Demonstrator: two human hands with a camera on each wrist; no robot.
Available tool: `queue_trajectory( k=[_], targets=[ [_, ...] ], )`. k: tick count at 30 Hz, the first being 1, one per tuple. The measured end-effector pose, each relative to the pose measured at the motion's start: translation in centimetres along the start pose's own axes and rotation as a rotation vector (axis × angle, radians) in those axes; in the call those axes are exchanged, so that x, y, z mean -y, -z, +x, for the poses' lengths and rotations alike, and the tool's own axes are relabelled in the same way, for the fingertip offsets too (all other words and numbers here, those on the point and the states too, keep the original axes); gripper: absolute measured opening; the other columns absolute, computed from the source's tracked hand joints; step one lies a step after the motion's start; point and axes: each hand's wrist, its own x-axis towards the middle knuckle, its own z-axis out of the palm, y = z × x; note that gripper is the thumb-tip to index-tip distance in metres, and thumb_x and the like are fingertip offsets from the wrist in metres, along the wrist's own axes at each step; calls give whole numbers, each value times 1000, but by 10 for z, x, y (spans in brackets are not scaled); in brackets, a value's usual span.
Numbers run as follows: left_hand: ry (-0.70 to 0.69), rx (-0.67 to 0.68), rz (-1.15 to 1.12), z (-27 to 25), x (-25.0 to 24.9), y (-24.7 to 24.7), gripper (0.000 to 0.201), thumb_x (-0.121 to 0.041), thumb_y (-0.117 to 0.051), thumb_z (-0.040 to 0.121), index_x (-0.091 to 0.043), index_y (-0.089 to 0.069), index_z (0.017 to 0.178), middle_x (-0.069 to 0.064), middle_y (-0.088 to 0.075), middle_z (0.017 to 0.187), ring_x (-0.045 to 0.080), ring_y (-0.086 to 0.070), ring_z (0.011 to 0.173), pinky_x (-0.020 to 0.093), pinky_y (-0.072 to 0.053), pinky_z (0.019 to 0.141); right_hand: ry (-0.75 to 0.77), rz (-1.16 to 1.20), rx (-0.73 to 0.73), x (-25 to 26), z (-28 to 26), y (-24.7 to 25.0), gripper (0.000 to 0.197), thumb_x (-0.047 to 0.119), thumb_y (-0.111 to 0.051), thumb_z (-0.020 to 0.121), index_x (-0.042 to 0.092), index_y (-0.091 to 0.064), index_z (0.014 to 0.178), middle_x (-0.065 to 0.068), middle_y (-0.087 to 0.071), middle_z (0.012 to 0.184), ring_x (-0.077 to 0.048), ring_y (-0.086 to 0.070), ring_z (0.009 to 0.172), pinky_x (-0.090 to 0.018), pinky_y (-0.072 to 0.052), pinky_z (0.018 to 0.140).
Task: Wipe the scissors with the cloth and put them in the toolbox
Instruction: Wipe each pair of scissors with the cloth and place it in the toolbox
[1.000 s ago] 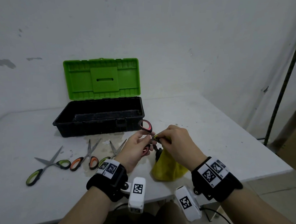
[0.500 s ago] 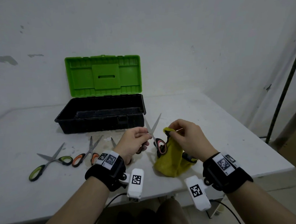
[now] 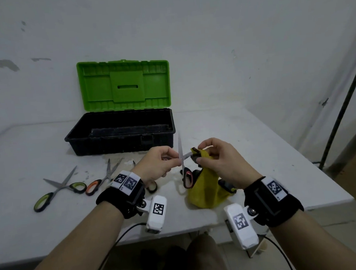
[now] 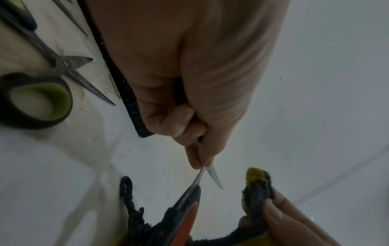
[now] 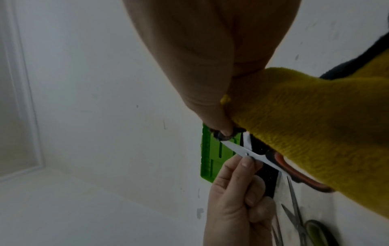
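My left hand (image 3: 175,159) pinches the red-handled scissors (image 3: 186,176) near the pivot. Their blades are spread, one pointing up, and the handles hang down. My right hand (image 3: 197,154) pinches a fold of the yellow cloth (image 3: 204,189) around the tip of the other blade. In the right wrist view the cloth (image 5: 315,133) drapes from my fingers over the blade (image 5: 238,149). In the left wrist view my fingers grip the scissors (image 4: 189,198) beside the cloth (image 4: 258,184). The toolbox (image 3: 120,145) stands open behind, its green lid (image 3: 125,84) upright and its black tray looking empty.
Green-handled scissors (image 3: 58,188) and orange-handled scissors (image 3: 100,181) lie on the white table (image 3: 256,151) to the left. A third pair (image 3: 152,186) is partly hidden under my left wrist. The table's front edge is close below my hands. A dark pole (image 3: 340,109) leans at the right.
The scissors have been flipped from handles up to blades up, and the blades have opened. My right hand has brought the cloth onto one blade tip.
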Motion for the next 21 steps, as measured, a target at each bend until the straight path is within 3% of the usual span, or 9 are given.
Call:
queue_trajectory(
  k=[3,6,9,16,21],
  targets=[
    [5,13,-38,1,0,-4,9,-13,-74,87,-8,-69,91,0,-66,71,5,-42,48,20,-35,45,87,-177,-58,-4,1,-11,7,21,-68,86,26,-64,89,5,-74,84,-9,-69,80,-29,-55,75],
    [24,20,-144,0,2,-12,14,-14,-72,89,-5,-73,100,3,-67,76,7,-37,49,18,-32,43,166,-324,-171,-7,1,-21,5,25,-66,88,26,-65,84,9,-66,81,-2,-59,72,-12,-43,64],
    [36,12,-238,-1,2,-18,16,-11,-68,91,-3,-72,104,5,-68,77,8,-34,49,17,-29,41,256,-424,-248,-9,3,-26,3,23,-65,89,22,-66,86,9,-52,90,1,-51,77,-5,-36,68],
    [36,-29,-290,0,1,-19,14,-13,-67,92,-3,-70,101,8,-69,81,9,-35,48,15,-30,40,252,-429,-307,-15,4,-24,4,17,-62,90,20,-64,89,10,-63,83,-3,-56,78,-15,-40,68],
    [33,-72,-302,0,0,-15,4,-9,-66,92,-9,-69,94,5,-69,78,10,-36,49,16,-32,41,273,-515,-614,-7,8,-1,6,16,-57,93,15,-58,100,1,-55,97,-16,-53,83,-20,-34,71]
  ],
)
